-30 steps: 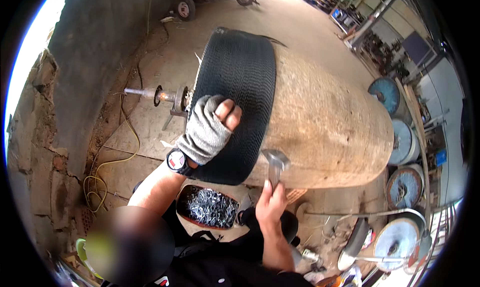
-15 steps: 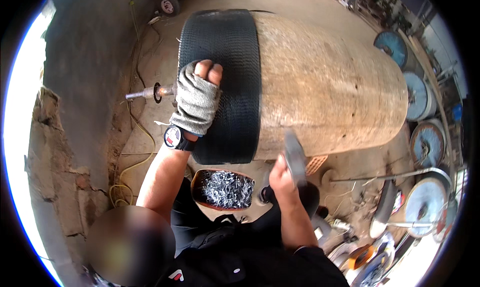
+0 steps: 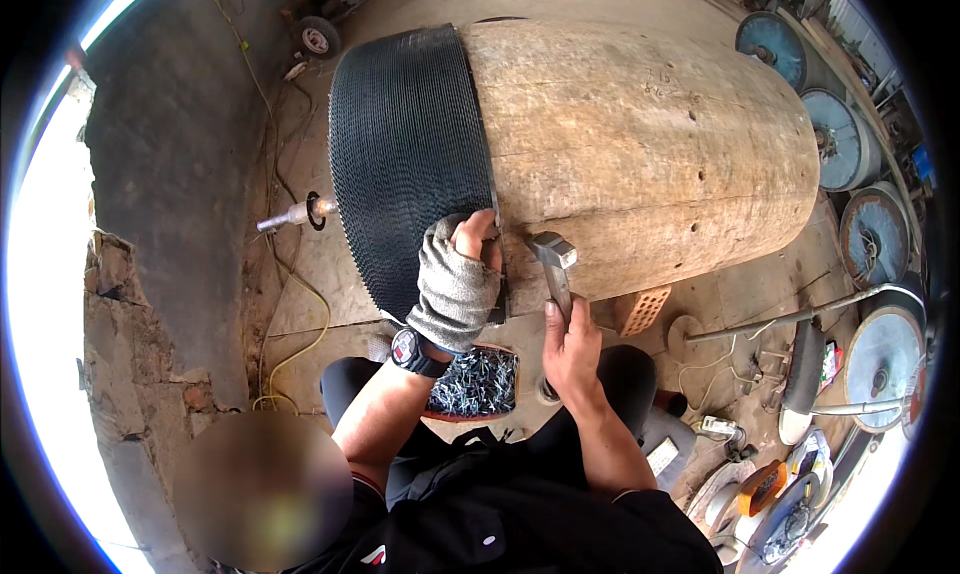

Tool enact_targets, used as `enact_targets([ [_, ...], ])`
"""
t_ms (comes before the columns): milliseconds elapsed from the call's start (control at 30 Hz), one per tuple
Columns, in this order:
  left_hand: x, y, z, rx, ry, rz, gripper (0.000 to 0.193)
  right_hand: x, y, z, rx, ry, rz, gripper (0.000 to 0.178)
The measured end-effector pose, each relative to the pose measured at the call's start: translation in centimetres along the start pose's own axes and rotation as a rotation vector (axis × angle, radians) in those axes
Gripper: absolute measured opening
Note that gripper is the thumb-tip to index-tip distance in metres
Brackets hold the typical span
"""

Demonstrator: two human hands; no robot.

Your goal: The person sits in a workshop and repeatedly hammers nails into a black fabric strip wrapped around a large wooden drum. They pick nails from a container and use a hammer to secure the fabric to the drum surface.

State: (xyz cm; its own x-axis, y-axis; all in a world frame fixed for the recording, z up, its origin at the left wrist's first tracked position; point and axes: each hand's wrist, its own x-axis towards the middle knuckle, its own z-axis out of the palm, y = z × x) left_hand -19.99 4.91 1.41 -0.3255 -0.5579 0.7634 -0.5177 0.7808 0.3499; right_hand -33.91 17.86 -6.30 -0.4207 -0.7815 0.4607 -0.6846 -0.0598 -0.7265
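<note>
Here the left hand (image 3: 458, 279), in a grey fingerless knit glove with a black wristwatch (image 3: 407, 349) below it, presses flat on the black, ribbed rubber band (image 3: 410, 154) wrapped round the near end of the big wooden drum (image 3: 650, 144); its bare fingertips (image 3: 472, 236) curl over the band's right edge, right where rubber meets bare wood. The right hand (image 3: 572, 349) is closed round the handle of a steel-headed hammer (image 3: 553, 259), whose head sits close against the drum's wood just beside those fingertips — whether it touches, I cannot tell. Between the person's knees lies a shallow dish of small metal nails (image 3: 478, 382), just under the left wrist. To the right of the band the drum runs on as plain wood, unobstructed. Left of it, a metal axle (image 3: 290, 214) sticks out toward a rough grey wall (image 3: 160, 174) — tight room there. A perforated red brick (image 3: 642, 309) wedges under the drum's lower edge.
</note>
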Motion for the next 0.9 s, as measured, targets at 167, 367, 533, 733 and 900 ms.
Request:
enact_targets([
  [167, 1.4, 0.4, 0.1, 0.007, -0.013, -0.039, 0.052, 0.5, -0.5, 0.2, 0.041, 0.021, -0.027, 0.022],
  [367, 1.7, 1.3, 2.1, 0.071, -0.022, -0.143, 0.059, 1.4, -2.2, -0.2, 0.039, 0.046, -0.058, 0.023],
  [533, 1.8, 1.5, 1.9, 0.186, -0.014, -0.15, 0.052, 2.0, -2.8, -0.3, -0.032, -0.015, -0.04, 0.022],
  [733, 1.6, 2.0, 1.7, 0.097, 0.014, -0.091, 0.076, 1.9, -2.4, 0.1, -0.168, -0.019, -0.004, 0.021],
  [900, -5.7, 2.4, -1.1, 0.067, -0.079, 0.095, 0.07, 1.7, -2.8, -0.1, 0.108, 0.198, -0.128, 0.023],
])
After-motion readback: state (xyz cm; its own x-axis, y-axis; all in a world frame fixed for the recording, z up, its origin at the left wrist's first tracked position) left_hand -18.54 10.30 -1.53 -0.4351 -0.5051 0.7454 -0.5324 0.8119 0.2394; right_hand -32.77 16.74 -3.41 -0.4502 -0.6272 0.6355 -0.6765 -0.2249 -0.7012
